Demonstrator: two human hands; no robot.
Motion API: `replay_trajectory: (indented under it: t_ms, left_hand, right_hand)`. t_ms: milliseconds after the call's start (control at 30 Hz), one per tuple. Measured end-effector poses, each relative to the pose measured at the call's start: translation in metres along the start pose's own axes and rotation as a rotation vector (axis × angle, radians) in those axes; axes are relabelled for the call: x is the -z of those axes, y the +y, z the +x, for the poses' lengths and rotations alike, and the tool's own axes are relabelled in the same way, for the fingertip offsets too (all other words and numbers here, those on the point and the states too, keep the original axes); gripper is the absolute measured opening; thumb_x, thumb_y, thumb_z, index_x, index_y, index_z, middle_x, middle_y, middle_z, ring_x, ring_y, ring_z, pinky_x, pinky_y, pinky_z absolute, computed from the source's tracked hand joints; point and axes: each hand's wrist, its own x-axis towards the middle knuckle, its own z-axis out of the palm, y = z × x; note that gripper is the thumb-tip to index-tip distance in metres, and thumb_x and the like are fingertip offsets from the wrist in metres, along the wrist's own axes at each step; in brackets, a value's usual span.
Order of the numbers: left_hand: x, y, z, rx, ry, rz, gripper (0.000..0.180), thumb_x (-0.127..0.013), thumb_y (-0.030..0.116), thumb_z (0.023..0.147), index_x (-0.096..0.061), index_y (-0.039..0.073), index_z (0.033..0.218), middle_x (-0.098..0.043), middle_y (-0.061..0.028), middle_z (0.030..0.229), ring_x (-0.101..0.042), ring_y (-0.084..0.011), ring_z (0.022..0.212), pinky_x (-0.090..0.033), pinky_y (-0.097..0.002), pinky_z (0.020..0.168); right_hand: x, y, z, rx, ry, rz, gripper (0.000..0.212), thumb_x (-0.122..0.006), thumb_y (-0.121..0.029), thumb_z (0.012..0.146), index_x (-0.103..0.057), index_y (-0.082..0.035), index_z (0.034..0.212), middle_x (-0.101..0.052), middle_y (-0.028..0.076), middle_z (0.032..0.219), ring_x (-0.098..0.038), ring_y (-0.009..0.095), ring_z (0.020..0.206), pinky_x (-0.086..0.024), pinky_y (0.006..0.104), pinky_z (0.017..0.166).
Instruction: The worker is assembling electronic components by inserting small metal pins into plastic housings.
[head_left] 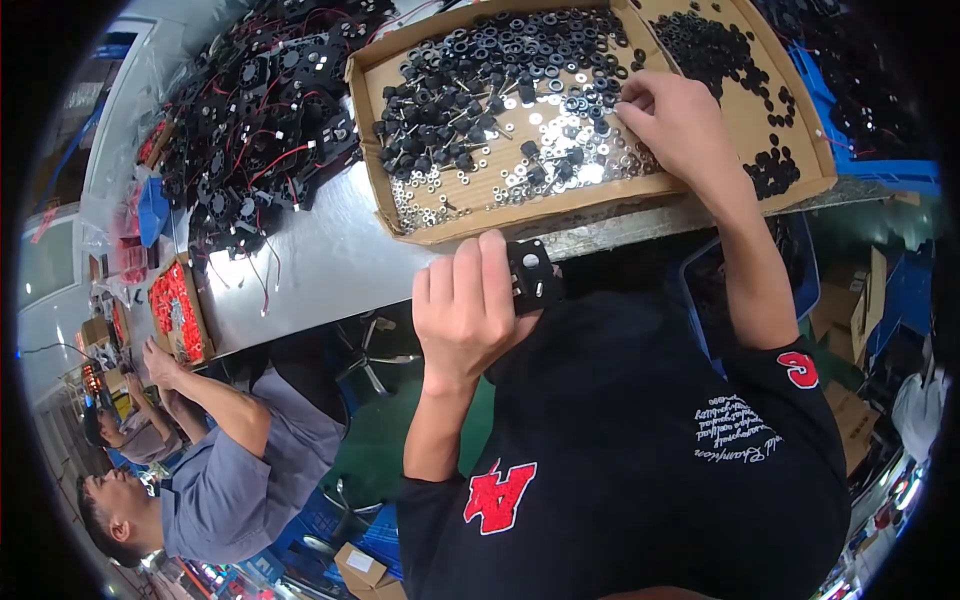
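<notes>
One black part [540,278] shows a pale circle [531,260]; the left hand [466,308] grips it.

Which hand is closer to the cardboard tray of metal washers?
Right. The right hand is over the cardboard tray; the left hand is outside its near edge, holding a black part.

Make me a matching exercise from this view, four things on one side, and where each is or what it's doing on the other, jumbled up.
Column one:
1. Left hand
2. Right hand
3. Heap of black parts with wires
4. Small red pieces

Column two:
A. On the metal table, left of the cardboard tray
B. In a cardboard box near a co-worker's hand
C. Holding a flat black part
D. Over the tray, beside loose washers

Pairs: 1-C, 2-D, 3-A, 4-B
</notes>
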Motion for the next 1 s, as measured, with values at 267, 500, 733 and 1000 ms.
replay_trajectory:
  t_ms: [267, 500, 733, 1000]
  left_hand:
    - [-0.002, 0.006, -0.001, 0.036, -0.117, 0.024, 0.053, -0.072, 0.040, 0.075, -0.058, -0.003, 0.103, -0.057, -0.0091, 0.083, -0.053, -0.0241, 0.067, -0.039, -0.0343, 0.058]
    - [-0.009, 0.010, -0.003, 0.103, -0.154, 0.051, 0.050, -0.073, 0.032, 0.068, -0.058, -0.002, 0.102, -0.055, -0.0079, 0.082, -0.052, -0.0233, 0.068, -0.038, -0.0342, 0.058]
    - [-0.012, 0.012, -0.002, 0.104, -0.097, 0.053, 0.053, -0.072, 0.026, 0.058, -0.058, 0.000, 0.101, -0.053, -0.0069, 0.081, -0.051, -0.0234, 0.067, -0.037, -0.0344, 0.056]
    - [-0.012, 0.014, -0.003, 0.141, -0.171, 0.063, 0.062, -0.075, 0.026, 0.050, -0.057, 0.001, 0.104, -0.052, -0.0068, 0.082, -0.051, -0.0234, 0.069, -0.037, -0.0346, 0.058]
  right_hand:
    - [0.015, -0.020, 0.009, -0.083, -0.248, -0.104, 0.021, -0.064, -0.016, 0.078, -0.067, 0.001, 0.089, -0.067, 0.014, 0.072, -0.065, 0.022, 0.065, -0.050, 0.0323, 0.063]
    - [0.037, -0.071, -0.063, 0.027, -0.431, 0.892, 0.018, -0.071, -0.002, 0.081, -0.069, 0.001, 0.098, -0.068, 0.005, 0.085, -0.064, 0.010, 0.078, -0.051, 0.0222, 0.069]
    - [0.018, -0.076, -0.084, 0.111, -0.417, 0.788, 0.018, -0.073, -0.001, 0.078, -0.072, 0.001, 0.096, -0.068, 0.007, 0.084, -0.062, 0.011, 0.073, -0.048, 0.0229, 0.065]
    - [0.013, -0.077, -0.092, 0.179, -0.302, 0.707, 0.024, -0.074, -0.001, 0.076, -0.072, -0.003, 0.100, -0.065, 0.007, 0.086, -0.061, 0.013, 0.071, -0.048, 0.0235, 0.062]
